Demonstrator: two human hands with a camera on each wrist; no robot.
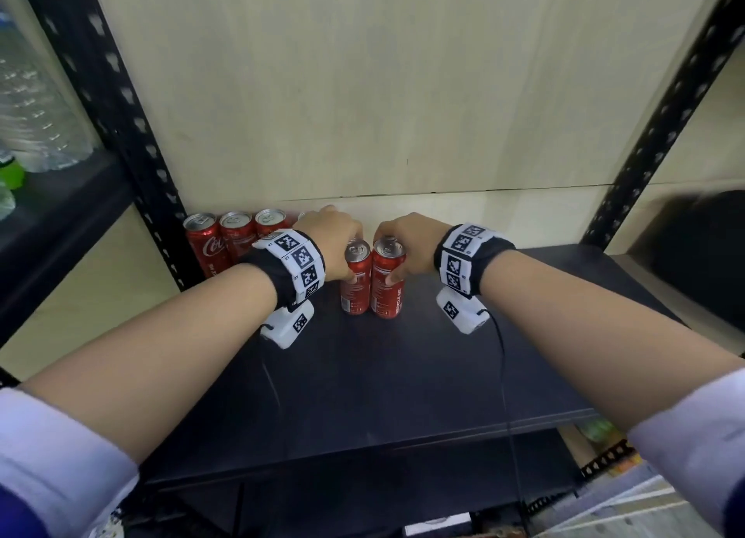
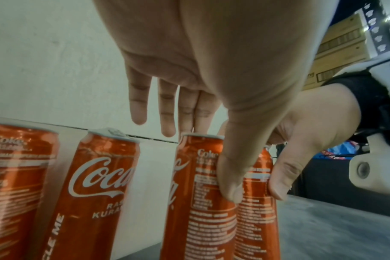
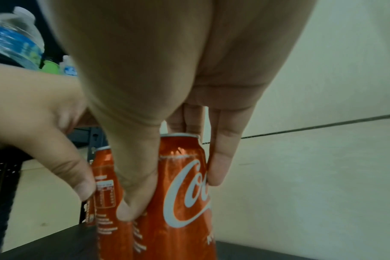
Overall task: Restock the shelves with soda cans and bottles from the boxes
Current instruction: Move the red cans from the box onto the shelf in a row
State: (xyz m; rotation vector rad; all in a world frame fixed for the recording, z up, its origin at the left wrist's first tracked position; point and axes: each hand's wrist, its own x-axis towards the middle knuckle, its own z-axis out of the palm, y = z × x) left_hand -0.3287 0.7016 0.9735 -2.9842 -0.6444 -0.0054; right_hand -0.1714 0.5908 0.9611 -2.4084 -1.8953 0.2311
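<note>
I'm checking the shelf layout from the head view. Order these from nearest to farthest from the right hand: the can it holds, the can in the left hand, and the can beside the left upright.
1. Right-held can, gripped by the right hand.
2. Left-held can, alongside it, in the left hand.
3. Can by the left upright, end of the back row.

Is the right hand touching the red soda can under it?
Touching. The right wrist view shows the right hand with thumb and fingers pressed on the red soda can.
</note>
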